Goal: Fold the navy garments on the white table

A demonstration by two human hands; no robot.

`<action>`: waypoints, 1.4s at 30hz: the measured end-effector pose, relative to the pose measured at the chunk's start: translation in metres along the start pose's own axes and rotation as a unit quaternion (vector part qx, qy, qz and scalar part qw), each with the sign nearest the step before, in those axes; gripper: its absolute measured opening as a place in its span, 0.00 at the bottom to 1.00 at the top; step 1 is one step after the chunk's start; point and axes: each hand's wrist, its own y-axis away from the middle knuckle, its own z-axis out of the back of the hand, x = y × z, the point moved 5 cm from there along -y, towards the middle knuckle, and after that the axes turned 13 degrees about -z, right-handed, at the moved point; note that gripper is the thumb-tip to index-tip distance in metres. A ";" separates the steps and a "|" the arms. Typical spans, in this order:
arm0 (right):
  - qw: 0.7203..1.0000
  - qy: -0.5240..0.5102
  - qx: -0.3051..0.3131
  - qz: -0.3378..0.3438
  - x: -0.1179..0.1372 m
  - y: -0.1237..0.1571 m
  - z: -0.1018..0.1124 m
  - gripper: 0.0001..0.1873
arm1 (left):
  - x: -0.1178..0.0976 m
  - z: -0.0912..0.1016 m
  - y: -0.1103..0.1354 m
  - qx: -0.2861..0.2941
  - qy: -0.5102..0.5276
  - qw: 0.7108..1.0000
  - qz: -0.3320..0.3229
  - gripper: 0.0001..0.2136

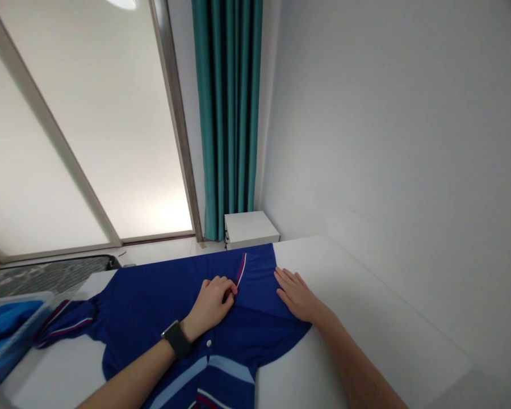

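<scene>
– Left forearm point(132, 372) nearest the camera, dark-banded watch point(177, 341) at the wrist. Where is the garment?

– Navy shirt point(153, 301), spread on the white counter point(319, 258); longest visible run left to right, near end cut off by the frame.

– And the hands?

– Right hand point(297, 296) flat, fingers extended, across the shirt's right edge and nearer to it. Left hand point(213, 301) curled over the cloth at a striped trim point(241, 267); whether that grip pinches fabric, I cannot tell.

– Shirt's appearance?

– Mostly smooth, gathered at the left sleeve point(70, 322); pale button point(209, 343), light-blue bands point(230, 368).
</scene>
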 end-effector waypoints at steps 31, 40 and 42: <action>0.997 0.029 -0.052 -0.048 0.046 -0.010 -0.009 0.31 | 0.046 0.016 -0.065 0.024 -0.032 0.994 0.099 0.11; 0.997 0.018 -0.055 -0.046 0.046 -0.010 -0.009 0.31 | 0.054 -0.015 -0.107 -0.005 -0.044 0.987 0.151 0.16; 0.997 0.016 -0.053 -0.047 0.045 -0.010 -0.010 0.31 | 0.052 -0.018 -0.107 -0.010 -0.038 0.987 0.158 0.15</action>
